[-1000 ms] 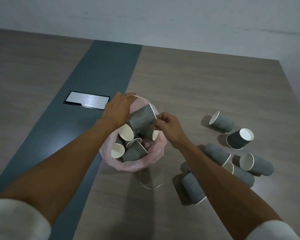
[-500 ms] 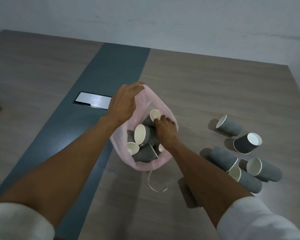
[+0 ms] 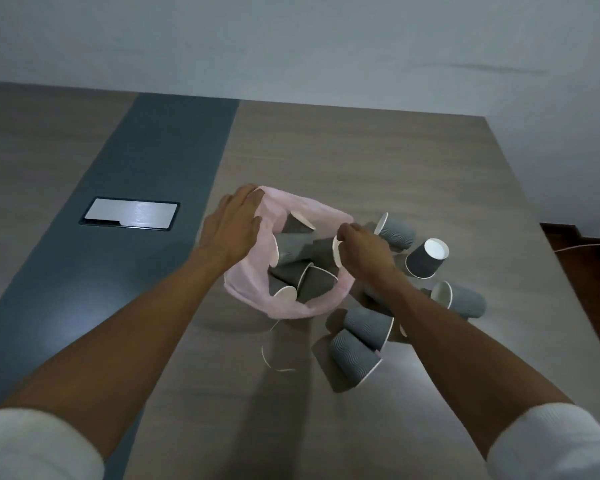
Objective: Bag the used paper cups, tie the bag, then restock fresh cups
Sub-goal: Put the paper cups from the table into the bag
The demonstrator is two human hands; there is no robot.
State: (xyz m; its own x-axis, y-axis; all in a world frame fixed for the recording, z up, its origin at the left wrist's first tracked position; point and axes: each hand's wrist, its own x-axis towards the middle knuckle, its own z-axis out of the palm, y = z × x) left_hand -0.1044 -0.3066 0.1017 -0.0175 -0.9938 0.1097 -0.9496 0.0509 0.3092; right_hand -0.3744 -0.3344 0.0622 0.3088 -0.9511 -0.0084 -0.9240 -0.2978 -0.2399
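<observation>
The right hand [image 3: 362,249] has its fingers [image 3: 343,233] curled and pinching the near-right rim of the pink bag [image 3: 253,289]. The left hand [image 3: 234,225] lies on the far-left side of the bag's mouth with fingers together and fairly straight, draped over the film; whether the thumb pinches the edge underneath cannot be told. Between the two hands the mouth stands open.

Inside the bag, grey paper cups [image 3: 298,251] lie jumbled on their sides, white linings showing, filling it close to the rim. The bag sits on the desk [image 3: 361,150], on its wood part just right of the dark centre strip.

The film looks thin, soft and slippery, so it will slump wherever it is not held; the rim is the place to grip, gathered in bunches rather than by one layer. The cups are light and stiff enough to pick up by the wall, but will crush if squeezed hard.

Just right of the bag, loose cups [image 3: 426,259] lie scattered, some touching its side, two more near its front-right corner. A thin white loop [image 3: 274,358] lies in front of the bag. Well left of it a metal plate [image 3: 130,213] is set into the strip.
</observation>
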